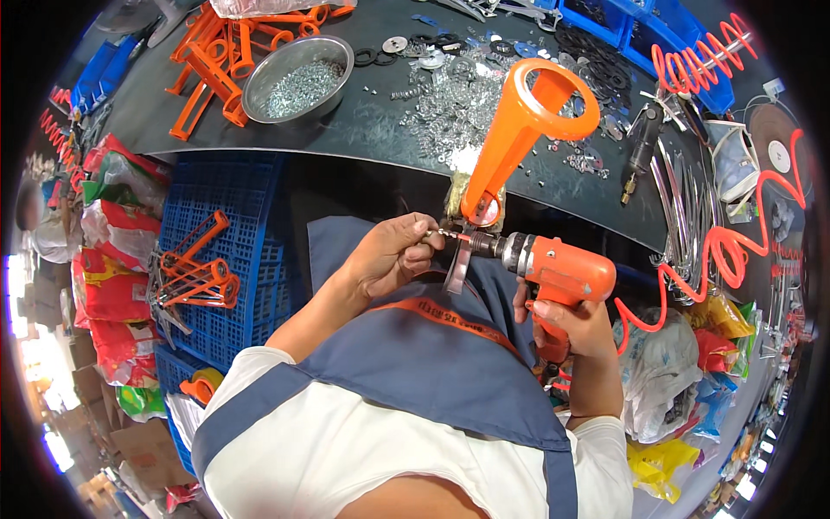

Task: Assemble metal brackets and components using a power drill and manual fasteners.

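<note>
My right hand (572,322) is wrapped round the handle of an orange pistol-grip drill (566,270), just right of the middle of the frame, its chuck pointing left. My left hand (399,253), near the centre, is narrowed to a pinch: thumb and fingertips hold a small metal piece (435,233) right at the tip of the bit. Its exact kind is too small for me to tell.

Just above the chuck, an orange ring-ended frame (506,143) stands tilted at the near edge of the dark workbench (376,130), its big ring leaning toward the upper right.

In the upper left, more orange frames (207,69) lie heaped beside a steel bowl (272,71) holding a mound of small silvery screws (304,91). A spread of clear and metallic small parts (454,108) covers the upper middle, with dark discs to its right and blue bins (596,24) at the top edge. A slim inline air tool (644,143) rests on the bench at upper right, and a coiled red hose (764,192) loops down the right side. At the left, a few orange frames lie on a blue plastic crate (220,183). My navy apron (424,372) fills the lower centre.
</note>
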Tool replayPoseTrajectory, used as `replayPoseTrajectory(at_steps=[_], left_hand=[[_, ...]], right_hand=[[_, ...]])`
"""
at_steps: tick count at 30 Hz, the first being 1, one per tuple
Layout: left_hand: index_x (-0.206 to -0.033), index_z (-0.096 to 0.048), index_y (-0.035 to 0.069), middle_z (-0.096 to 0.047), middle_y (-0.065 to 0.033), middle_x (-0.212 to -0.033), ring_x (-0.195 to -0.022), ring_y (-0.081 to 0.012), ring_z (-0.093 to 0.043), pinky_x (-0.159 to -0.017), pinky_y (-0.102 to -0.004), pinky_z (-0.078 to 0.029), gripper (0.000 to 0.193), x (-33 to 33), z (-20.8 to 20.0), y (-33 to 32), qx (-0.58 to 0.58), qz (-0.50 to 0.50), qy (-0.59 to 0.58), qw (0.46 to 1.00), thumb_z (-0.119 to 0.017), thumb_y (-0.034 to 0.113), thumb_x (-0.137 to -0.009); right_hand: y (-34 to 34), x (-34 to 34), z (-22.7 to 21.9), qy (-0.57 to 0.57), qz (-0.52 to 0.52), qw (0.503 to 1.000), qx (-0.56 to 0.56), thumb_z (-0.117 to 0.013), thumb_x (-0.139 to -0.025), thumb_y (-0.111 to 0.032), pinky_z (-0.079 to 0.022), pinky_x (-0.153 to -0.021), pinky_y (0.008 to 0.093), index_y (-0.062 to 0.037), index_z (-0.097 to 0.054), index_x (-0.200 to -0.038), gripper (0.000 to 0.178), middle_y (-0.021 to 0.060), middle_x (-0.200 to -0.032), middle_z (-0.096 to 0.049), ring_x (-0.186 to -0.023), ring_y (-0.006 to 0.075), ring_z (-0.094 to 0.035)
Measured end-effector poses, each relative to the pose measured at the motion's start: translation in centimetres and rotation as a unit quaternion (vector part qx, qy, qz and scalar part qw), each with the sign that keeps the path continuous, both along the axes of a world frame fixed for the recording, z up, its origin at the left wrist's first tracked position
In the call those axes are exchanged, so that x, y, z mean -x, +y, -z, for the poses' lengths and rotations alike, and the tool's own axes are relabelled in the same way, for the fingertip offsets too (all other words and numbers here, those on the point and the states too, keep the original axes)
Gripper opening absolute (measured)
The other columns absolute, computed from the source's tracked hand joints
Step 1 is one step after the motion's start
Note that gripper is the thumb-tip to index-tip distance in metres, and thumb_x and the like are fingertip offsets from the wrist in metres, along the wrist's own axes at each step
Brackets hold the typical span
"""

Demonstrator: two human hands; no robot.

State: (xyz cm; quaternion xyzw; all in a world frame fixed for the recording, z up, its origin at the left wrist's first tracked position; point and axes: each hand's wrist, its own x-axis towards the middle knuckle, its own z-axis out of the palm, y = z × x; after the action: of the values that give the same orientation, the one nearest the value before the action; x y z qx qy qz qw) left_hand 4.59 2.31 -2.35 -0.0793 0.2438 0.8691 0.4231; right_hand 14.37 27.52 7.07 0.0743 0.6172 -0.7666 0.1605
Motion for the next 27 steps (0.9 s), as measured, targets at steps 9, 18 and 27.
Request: replayPoseTrajectory(at_steps=[9, 18, 27], left_hand=[[-0.087, -0.055, 0.006, -0.054, -0.0023, -0.071, -0.053, -0.0049, -0.037, -0.045, -0.0171, -0.030, 0.016, -0.5, 2.0, 0.1, 0.094, -0.020, 0.074, 0.993, -0.057, 0.021, -0.094], [-0.087, -0.055, 0.005, -0.054, -0.0022, -0.072, -0.057, -0.0073, -0.047, -0.047, -0.0158, -0.036, 0.016, -0.4, 1.0, -0.1, 0.066, -0.031, 0.031, 0.997, -0.058, 0.020, -0.093], [-0.090, -0.056, 0.004, -0.058, -0.0028, -0.075, -0.059, -0.0079, -0.052, -0.050, -0.0168, -0.044, 0.014, -1.0, 0.4, 0.9, 0.073, -0.069, -0.018, 0.995, -0.057, 0.018, -0.093]], right_hand=[[-0.1, -0.1, 0.7, 0.012, -0.011, 1.000, 0.006, -0.063, -0.079, -0.006, -0.048, -0.046, 0.0239, 0.0042, -0.049, -0.119, 0.044, 0.0187, -0.087, -0.061, -0.071, 0.0216, -0.062], [-0.4, 0.1, 1.3, 0.018, -0.020, 0.999, 0.031, -0.065, -0.079, -0.009, -0.048, -0.044, 0.0231, 0.0046, -0.049, -0.119, 0.045, 0.0180, -0.086, -0.061, -0.066, 0.0188, -0.062], [-0.5, -0.1, 1.9, 0.036, -0.037, 0.998, 0.040, -0.062, -0.084, -0.002, -0.051, -0.049, 0.0243, 0.0023, -0.050, -0.117, 0.036, 0.0127, -0.088, -0.062, -0.075, 0.0165, -0.062]])
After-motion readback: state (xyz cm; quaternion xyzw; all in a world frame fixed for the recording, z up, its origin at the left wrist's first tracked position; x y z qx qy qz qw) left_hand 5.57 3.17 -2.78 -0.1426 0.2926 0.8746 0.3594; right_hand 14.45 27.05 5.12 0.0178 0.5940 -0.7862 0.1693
